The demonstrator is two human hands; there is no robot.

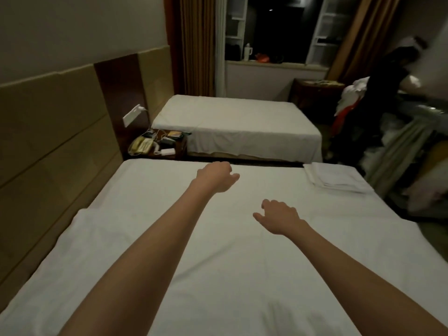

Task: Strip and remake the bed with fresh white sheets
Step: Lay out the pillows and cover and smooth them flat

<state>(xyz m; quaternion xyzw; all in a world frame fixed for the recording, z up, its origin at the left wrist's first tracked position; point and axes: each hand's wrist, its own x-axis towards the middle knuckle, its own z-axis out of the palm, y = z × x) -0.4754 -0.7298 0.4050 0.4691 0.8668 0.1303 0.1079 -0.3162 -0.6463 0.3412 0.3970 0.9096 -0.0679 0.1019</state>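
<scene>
- Near bed (218,275): covered by a white sheet (242,251), mostly smooth, with faint creases in the near part. It fills the near half of the view, under both outstretched bare arms.
- Near left: a folded-over band of the sheet lies along the headboard side, its edge forming a low step across the bed's left portion.
- Right hand (278,217): held palm down over the middle of the sheet, fingers curled under, thumb out to the left. Holds nothing. Whether the knuckles touch the cloth cannot be told.
- Left hand (217,177): reaches farther, over the far part of the sheet close to the far edge. Fingers loosely curled, thumb pointing right, nothing gripped.
- Folded white linen (337,178): a neat flat stack on the far right corner of the near bed, well apart from both hands and right of them.
- Headboard (48,141): tan padded panels with a dark wood section, along the left.
- Nightstand (167,144): between the two beds, holding a yellowish telephone (141,145), cables and small devices. No writing legible.
- Far bed (232,122): bare of pillows, draped in a white sheet hanging over its near side.
- Far right: a second person (388,76) in dark clothes, blurred, beside heaped white linen.
- Far wall: brown curtains (194,44) flanking a dark window (274,27), small items on the sill.
</scene>
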